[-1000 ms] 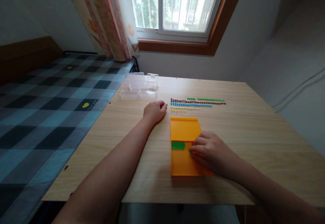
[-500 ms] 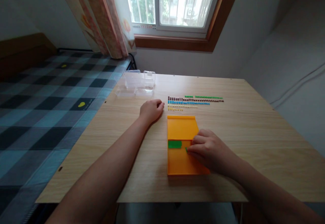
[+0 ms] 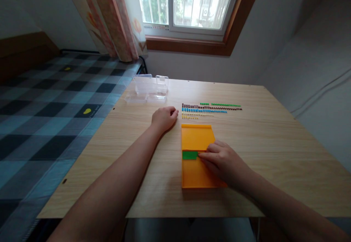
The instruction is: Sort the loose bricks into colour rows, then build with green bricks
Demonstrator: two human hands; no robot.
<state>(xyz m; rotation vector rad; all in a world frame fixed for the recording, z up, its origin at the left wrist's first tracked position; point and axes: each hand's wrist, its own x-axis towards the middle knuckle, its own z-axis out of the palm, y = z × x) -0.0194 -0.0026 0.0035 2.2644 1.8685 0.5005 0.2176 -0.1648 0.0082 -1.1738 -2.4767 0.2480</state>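
An orange tray (image 3: 196, 176) lies on the table in front of me, with a raised bar across its middle. Along that bar, at the left side, sits a green block of small pieces (image 3: 189, 155). At its right end my right hand (image 3: 222, 159) pinches a small green piece, mostly covered by the fingertips. My left hand (image 3: 165, 118) rests on the table left of the rows, its fingers curled inward; whatever may be inside them is hidden.
Beyond the tray lie rows of tiny pieces: green (image 3: 226, 105), brown (image 3: 211, 107), blue (image 3: 204, 110) and yellow (image 3: 189, 118). Clear plastic boxes (image 3: 150, 88) stand at the table's back left. A checked bed (image 3: 55, 125) borders the table's left side.
My right hand has moved slightly left and away from me, bringing the small green piece up to the end of the green block. My left hand has stayed in place.
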